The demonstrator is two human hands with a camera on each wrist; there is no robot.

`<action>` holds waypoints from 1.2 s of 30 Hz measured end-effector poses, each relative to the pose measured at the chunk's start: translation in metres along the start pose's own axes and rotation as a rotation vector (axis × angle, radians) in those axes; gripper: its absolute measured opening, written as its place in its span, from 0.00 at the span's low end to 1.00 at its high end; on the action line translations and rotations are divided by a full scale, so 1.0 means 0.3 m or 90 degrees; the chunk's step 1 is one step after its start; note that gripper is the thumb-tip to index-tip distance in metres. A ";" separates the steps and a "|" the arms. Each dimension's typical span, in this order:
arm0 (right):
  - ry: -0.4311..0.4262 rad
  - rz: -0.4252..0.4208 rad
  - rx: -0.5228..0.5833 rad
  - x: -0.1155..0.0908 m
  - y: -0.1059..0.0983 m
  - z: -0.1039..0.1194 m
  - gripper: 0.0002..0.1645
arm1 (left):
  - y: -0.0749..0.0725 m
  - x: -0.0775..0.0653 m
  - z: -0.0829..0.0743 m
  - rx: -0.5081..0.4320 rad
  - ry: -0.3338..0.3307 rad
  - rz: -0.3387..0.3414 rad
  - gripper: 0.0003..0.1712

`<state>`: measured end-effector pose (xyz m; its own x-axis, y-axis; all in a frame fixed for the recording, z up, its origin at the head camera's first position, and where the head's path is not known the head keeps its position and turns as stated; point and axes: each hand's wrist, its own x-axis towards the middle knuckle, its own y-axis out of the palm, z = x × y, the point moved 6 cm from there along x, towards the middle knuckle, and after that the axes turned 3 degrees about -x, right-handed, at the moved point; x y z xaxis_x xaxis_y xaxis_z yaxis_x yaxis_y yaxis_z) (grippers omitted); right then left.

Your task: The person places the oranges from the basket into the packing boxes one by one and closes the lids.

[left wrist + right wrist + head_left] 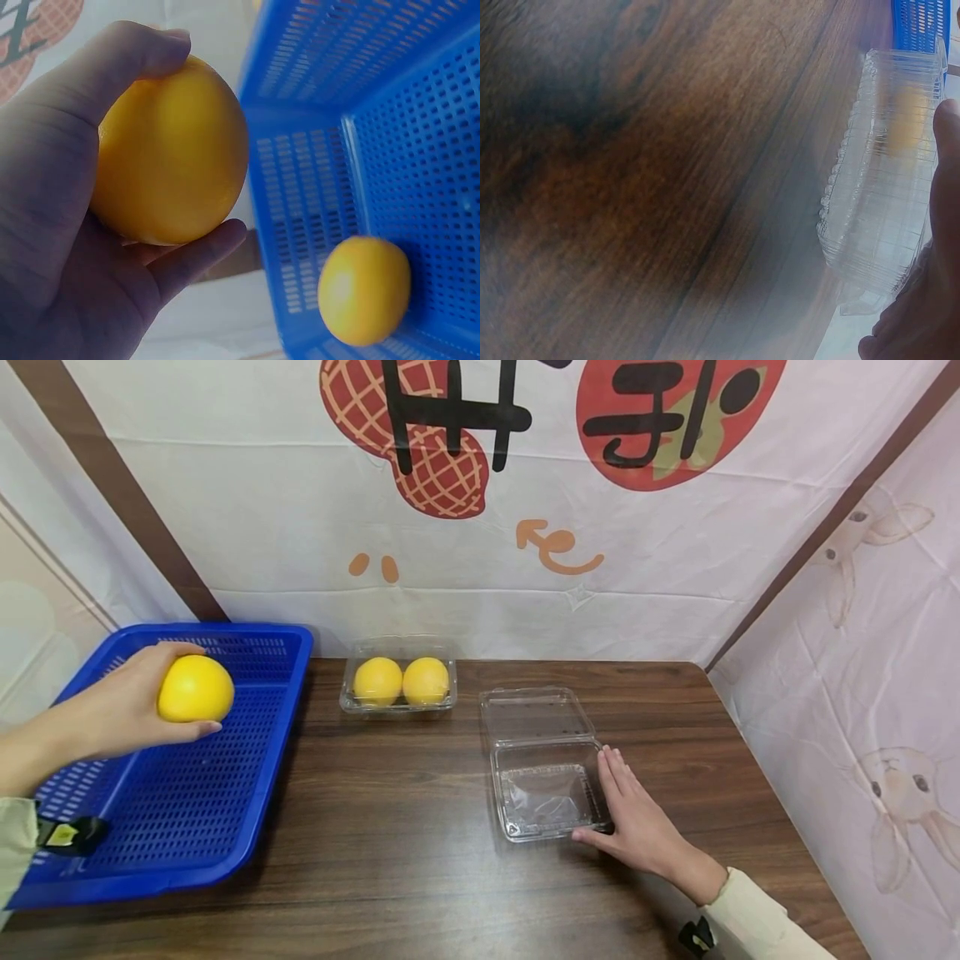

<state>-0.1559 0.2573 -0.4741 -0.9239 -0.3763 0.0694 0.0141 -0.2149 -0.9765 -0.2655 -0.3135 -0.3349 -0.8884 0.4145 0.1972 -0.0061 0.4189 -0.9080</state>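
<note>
Above the blue basket, my left hand grips a yellow orange, thumb on one side and fingers on the other. The left wrist view shows the same orange close up, and a second orange lying in the basket. My right hand touches the right side of a clear plastic clamshell box with its fingers extended. The lid of that box is folded back, away from me, and nothing shows inside. In the right wrist view the box wall stands beside the hand.
On the left of the wooden table stands the blue perforated basket. A second clear box holding two oranges sits against the back cloth. Another cloth wall bounds the right side.
</note>
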 end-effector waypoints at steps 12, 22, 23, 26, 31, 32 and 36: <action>-0.002 -0.007 0.000 0.002 0.002 -0.002 0.72 | 0.008 0.034 -0.106 -0.008 0.040 0.013 0.55; 0.000 -0.008 0.005 0.000 -0.002 0.000 0.72 | 0.019 0.061 -0.195 -0.034 0.039 0.031 0.56; 0.000 -0.007 0.006 0.001 -0.002 0.001 0.72 | 0.020 0.066 -0.202 -0.032 0.039 0.034 0.56; 0.000 -0.006 0.005 0.002 -0.001 0.001 0.72 | 0.024 0.080 -0.223 -0.029 0.043 0.041 0.56; 0.003 -0.004 0.002 0.001 0.002 0.000 0.73 | 0.030 0.098 -0.256 -0.036 0.054 0.043 0.56; 0.003 -0.004 0.001 0.001 0.002 0.000 0.73 | 0.031 0.101 -0.263 -0.040 0.057 0.043 0.56; 0.000 -0.009 0.004 0.001 -0.002 0.003 0.73 | 0.039 0.113 -0.288 -0.057 0.066 0.049 0.57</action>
<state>-0.1557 0.2566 -0.4732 -0.9242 -0.3730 0.0824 0.0039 -0.2249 -0.9744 -0.2561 -0.2248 -0.3069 -0.8328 0.5268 0.1700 0.1047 0.4515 -0.8861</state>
